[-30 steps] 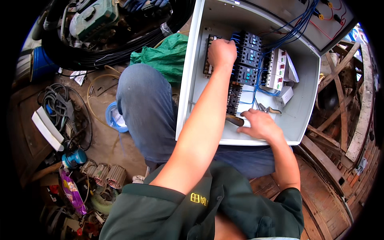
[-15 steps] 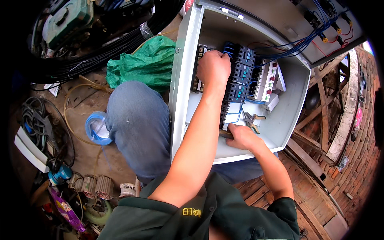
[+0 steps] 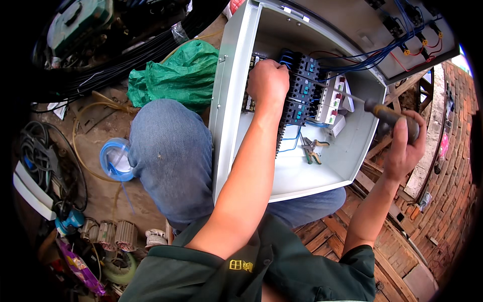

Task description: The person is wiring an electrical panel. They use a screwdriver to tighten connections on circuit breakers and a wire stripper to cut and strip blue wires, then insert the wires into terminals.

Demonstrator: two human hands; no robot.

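Note:
My left hand (image 3: 267, 83) is closed at the dark terminal strip (image 3: 248, 106) inside the grey metal box (image 3: 224, 110); what it pinches is hidden. Blue wires (image 3: 285, 56) rise beside it. My right hand (image 3: 405, 146) grips a screwdriver (image 3: 390, 117) outside the box's right wall, its long shaft reaching leftward over the white breakers (image 3: 329, 112) and black contactors (image 3: 303, 88) toward my left hand. Pliers (image 3: 312, 149) with open handles lie on the box floor.
The box rests on my lap beside my knee (image 3: 166, 141), its wired door (image 3: 370, 38) swung up. Left are a green sack (image 3: 168, 78), black cable coil (image 3: 80, 80), blue reel (image 3: 115, 159) and motor parts (image 3: 125, 235). Wooden boards and a brick surface (image 3: 448, 196) lie right.
My right hand has lifted a screwdriver from inside the box and moved it up and right, shaft now pointing at my left hand. My left hand stays at the terminal strip.

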